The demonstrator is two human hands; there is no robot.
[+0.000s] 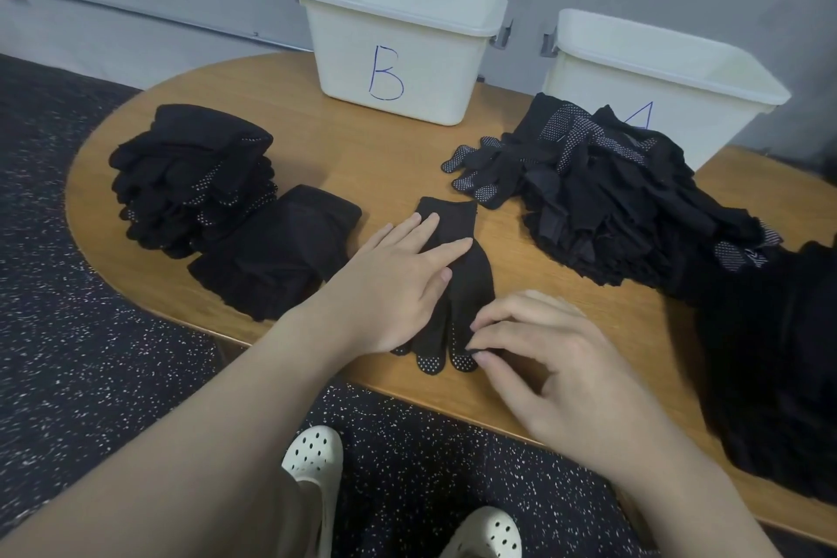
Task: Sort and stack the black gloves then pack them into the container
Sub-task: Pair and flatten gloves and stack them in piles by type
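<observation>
A black dotted glove (471,285) lies flat on the wooden table (371,150), cuff pointing away, fingers toward me. My left hand (398,276) presses flat on its cuff and palm with straight fingers. My right hand (543,358) pinches one of the glove's fingertips near the table's front edge. A tall stack of black gloves (190,177) stands at the left, with a lower stack (276,258) beside it. A loose heap of black gloves (602,190) lies at the right.
Two white bins stand at the back: one marked B (398,45), the other (670,86) partly hidden by the heap. More black fabric (779,358) covers the table's right end. Below the table edge are speckled floor and my white clogs (312,453).
</observation>
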